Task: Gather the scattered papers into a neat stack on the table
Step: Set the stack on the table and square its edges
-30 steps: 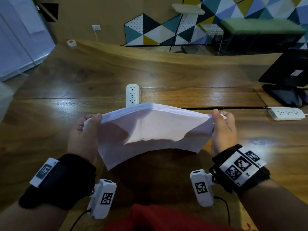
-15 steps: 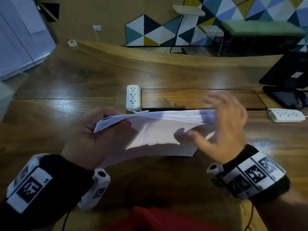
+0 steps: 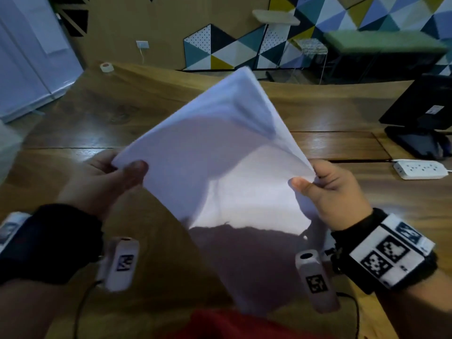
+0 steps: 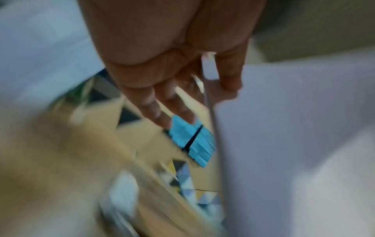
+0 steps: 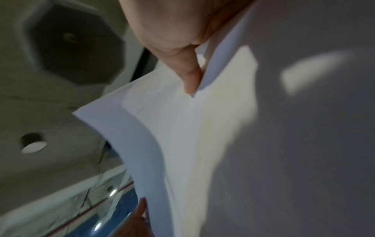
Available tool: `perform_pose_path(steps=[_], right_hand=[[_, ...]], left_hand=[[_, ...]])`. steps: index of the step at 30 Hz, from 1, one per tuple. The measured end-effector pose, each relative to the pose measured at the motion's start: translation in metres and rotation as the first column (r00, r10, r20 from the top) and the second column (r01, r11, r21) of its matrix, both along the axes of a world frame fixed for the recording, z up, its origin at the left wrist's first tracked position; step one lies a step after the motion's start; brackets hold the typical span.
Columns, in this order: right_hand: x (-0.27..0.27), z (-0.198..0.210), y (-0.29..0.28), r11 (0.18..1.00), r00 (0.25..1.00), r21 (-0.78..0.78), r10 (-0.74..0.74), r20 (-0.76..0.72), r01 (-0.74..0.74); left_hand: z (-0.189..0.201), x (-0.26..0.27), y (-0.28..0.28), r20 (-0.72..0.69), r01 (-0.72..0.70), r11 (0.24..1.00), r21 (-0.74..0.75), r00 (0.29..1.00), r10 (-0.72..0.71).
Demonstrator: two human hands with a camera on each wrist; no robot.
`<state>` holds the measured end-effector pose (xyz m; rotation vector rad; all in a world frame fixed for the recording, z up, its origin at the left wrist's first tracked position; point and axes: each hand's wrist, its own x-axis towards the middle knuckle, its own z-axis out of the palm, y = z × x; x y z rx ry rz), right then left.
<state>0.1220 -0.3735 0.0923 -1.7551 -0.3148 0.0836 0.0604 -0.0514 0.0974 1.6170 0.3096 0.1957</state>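
Note:
A stack of white papers (image 3: 215, 162) is held up in the air above the wooden table (image 3: 73, 123), tilted with one corner pointing away from me. My left hand (image 3: 115, 174) pinches its left corner, thumb on top. My right hand (image 3: 327, 189) pinches the right corner between thumb and fingers. The left wrist view shows the papers (image 4: 294, 128) edge-on beside the thumb of the left hand (image 4: 202, 83), much blurred. In the right wrist view the papers (image 5: 202, 128) bend under my right hand (image 5: 188, 64).
A white power strip (image 3: 419, 169) lies at the right on the table. A black monitor (image 3: 420, 113) stands at the far right. A small roll of tape (image 3: 107, 67) sits at the far left edge. Behind the table are a patterned wall and a green bench (image 3: 381, 42).
The stack has gone from lying low and flat near the table to being raised and turned corner-up. My right hand, off the papers half a second ago, now pinches the right corner.

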Motion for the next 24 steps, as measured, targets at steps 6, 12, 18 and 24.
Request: perform_pose_path(steps=[6, 12, 18, 24], right_hand=[[0.019, -0.051, 0.014, 0.934, 0.909, 0.086, -0.311, -0.276, 0.346], [0.043, -0.095, -0.009, 0.848, 0.732, -0.174, -0.522, -0.437, 0.500], [0.078, -0.095, -0.027, 0.798, 0.791, -0.600, -0.404, -0.460, 0.059], [0.094, -0.117, -0.029, 0.797, 0.754, -0.603, -0.405, -0.516, 0.015]], left_hand=[[-0.074, 0.016, -0.077, -0.269, 0.043, 0.988, -0.151, 0.960, -0.083], [-0.118, 0.032, -0.108, -0.438, 0.192, 0.977, 0.092, 0.889, -0.134], [-0.136, 0.079, -0.128, -0.554, 0.202, 0.956, 0.213, 0.831, -0.052], [-0.156, 0.095, -0.130, -0.659, 0.247, 0.957, 0.153, 0.747, -0.088]])
